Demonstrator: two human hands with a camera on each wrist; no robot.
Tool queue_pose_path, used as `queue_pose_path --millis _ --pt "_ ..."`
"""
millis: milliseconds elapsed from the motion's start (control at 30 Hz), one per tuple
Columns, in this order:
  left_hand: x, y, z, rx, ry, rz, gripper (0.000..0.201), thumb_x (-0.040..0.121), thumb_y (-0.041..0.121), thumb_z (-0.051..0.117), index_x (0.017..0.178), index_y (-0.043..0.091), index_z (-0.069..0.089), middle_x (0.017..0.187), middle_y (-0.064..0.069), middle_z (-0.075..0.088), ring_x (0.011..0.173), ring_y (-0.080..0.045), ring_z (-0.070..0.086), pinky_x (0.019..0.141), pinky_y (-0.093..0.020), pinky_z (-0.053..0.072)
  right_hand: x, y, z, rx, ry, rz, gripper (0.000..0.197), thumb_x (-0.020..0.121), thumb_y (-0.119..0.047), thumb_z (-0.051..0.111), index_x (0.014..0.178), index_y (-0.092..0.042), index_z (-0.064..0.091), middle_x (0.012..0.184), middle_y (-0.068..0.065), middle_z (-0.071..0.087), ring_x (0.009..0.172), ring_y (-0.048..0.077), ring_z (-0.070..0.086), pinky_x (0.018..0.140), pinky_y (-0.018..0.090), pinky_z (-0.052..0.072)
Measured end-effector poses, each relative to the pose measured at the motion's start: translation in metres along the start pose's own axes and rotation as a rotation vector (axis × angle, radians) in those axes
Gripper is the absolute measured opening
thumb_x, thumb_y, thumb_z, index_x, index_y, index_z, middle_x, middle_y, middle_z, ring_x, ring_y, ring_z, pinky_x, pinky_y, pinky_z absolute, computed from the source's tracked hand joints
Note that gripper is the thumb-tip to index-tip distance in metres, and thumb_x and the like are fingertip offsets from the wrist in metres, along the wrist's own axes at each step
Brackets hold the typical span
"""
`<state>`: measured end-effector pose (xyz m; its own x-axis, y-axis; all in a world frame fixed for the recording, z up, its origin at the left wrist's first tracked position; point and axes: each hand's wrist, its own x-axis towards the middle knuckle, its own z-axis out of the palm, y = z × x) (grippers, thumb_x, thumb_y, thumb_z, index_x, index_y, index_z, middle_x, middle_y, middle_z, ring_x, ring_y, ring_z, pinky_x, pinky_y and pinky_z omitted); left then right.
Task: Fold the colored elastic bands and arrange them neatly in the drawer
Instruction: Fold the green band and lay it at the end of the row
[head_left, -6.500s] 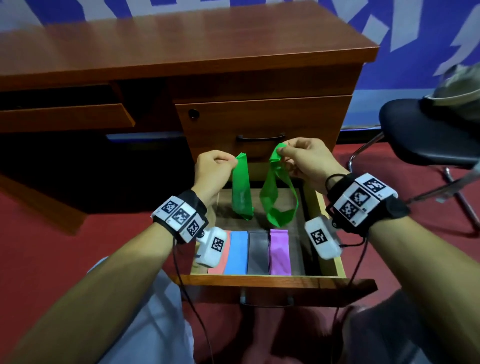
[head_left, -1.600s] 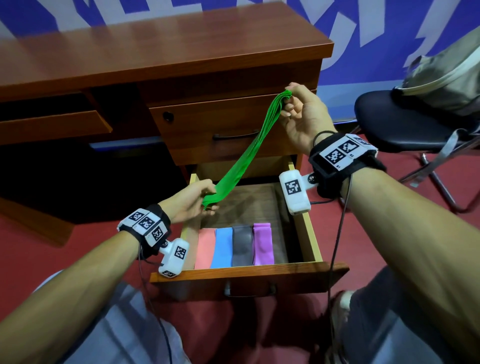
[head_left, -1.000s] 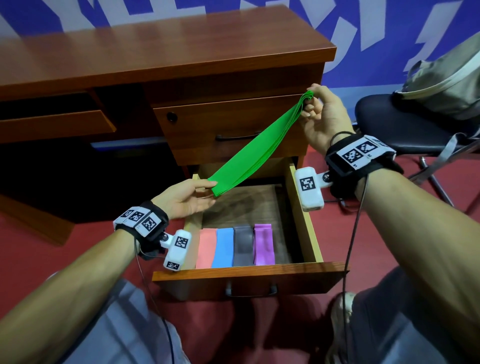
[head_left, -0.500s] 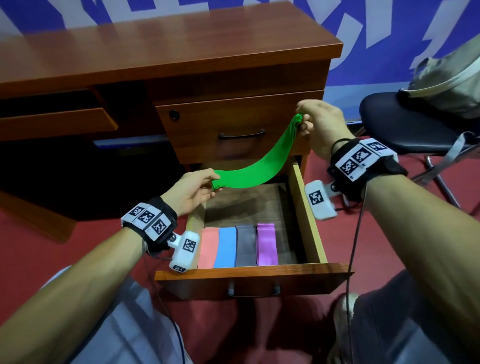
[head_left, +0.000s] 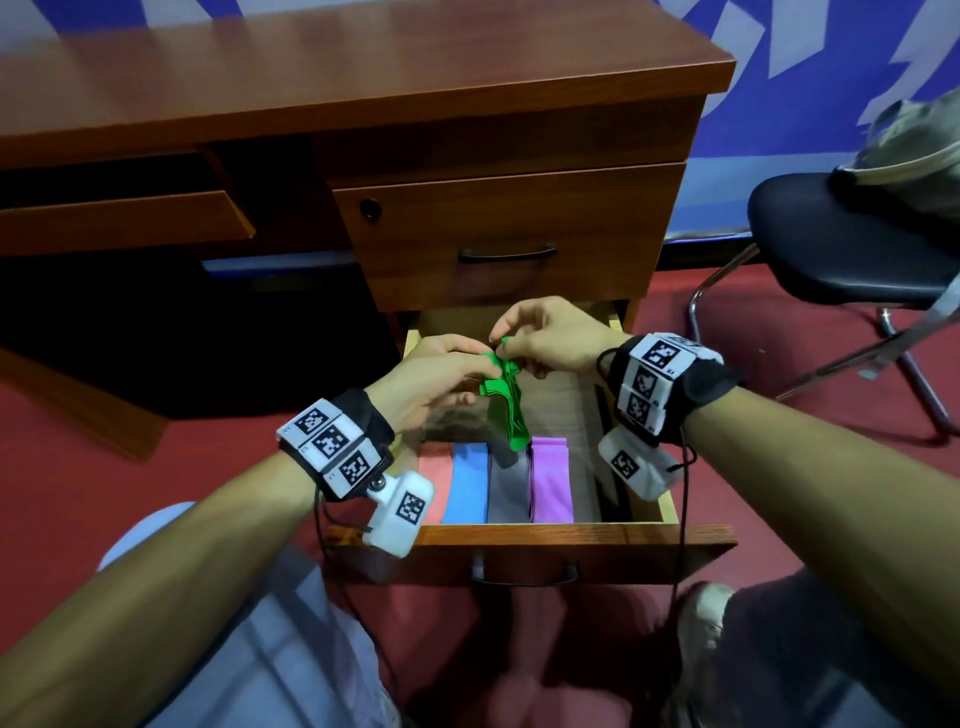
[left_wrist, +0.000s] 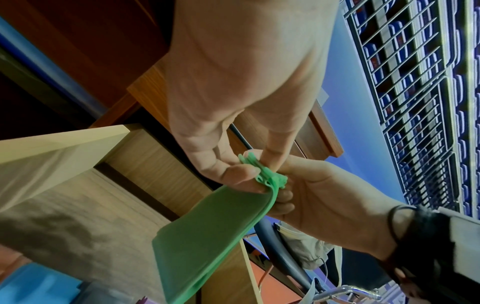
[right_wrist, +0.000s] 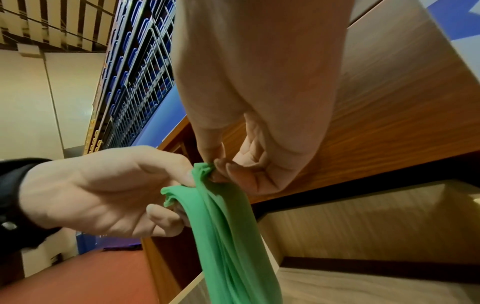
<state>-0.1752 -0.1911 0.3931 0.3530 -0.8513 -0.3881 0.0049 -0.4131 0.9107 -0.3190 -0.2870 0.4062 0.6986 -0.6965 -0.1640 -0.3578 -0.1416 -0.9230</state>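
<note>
A green elastic band (head_left: 506, 400) hangs doubled over the open drawer (head_left: 524, 535), its two ends bunched together at the top. My left hand (head_left: 441, 376) and my right hand (head_left: 540, 338) meet there, each pinching the gathered ends. The left wrist view shows the green band (left_wrist: 213, 232) pinched between thumb and fingers of my left hand (left_wrist: 249, 162). In the right wrist view the band (right_wrist: 228, 230) drops from my right hand (right_wrist: 221, 164). At the drawer's front lie folded pink (head_left: 435, 483), blue (head_left: 467, 483), grey (head_left: 508, 491) and purple (head_left: 550, 480) bands side by side.
The brown desk (head_left: 363, 88) stands behind, with a shut upper drawer (head_left: 509, 234) just above my hands. A black chair (head_left: 852, 239) with a bag on it stands at the right. Red floor (head_left: 83, 467) surrounds the drawer.
My right hand came down and left from beside the upper drawer to meet my left hand. The band, stretched between them before, now hangs folded in half.
</note>
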Motion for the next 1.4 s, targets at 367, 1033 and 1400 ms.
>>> queue_pose_path --millis 367,1033,1400 --pt "-0.01 0.009 -0.007 -0.116 -0.078 -0.036 0.021 0.087 -0.004 0.073 0.101 0.011 0.069 0.084 -0.006 0.075 0.069 -0.008 0.071 0.06 -0.02 0.052 -0.002 0.003 -0.003 0.159 -0.1 -0.051 0.026 0.091 -0.008 0.072 0.114 -0.001 0.064 0.06 -0.004 0.052 0.052 0.009 0.05 0.052 0.027 0.045" --pt "-0.017 0.018 -0.01 -0.145 -0.127 -0.04 0.017 0.088 -0.007 0.064 0.099 0.002 0.073 0.081 -0.01 0.076 0.068 -0.012 0.069 0.057 -0.018 0.052 -0.006 -0.002 -0.007 0.187 -0.161 -0.054 0.031 0.09 -0.003 0.07 0.12 0.004 0.062 0.061 0.002 0.055 0.053 0.015 0.049 0.052 0.027 0.042" --pt "-0.019 0.018 -0.01 -0.199 -0.144 -0.064 0.013 0.092 -0.007 0.062 0.101 -0.004 0.069 0.085 -0.014 0.076 0.071 -0.014 0.075 0.064 -0.022 0.061 -0.002 0.004 -0.004 0.171 -0.167 -0.061 0.031 0.09 -0.015 0.074 0.114 0.002 0.064 0.061 0.003 0.052 0.05 0.013 0.048 0.05 0.026 0.041"
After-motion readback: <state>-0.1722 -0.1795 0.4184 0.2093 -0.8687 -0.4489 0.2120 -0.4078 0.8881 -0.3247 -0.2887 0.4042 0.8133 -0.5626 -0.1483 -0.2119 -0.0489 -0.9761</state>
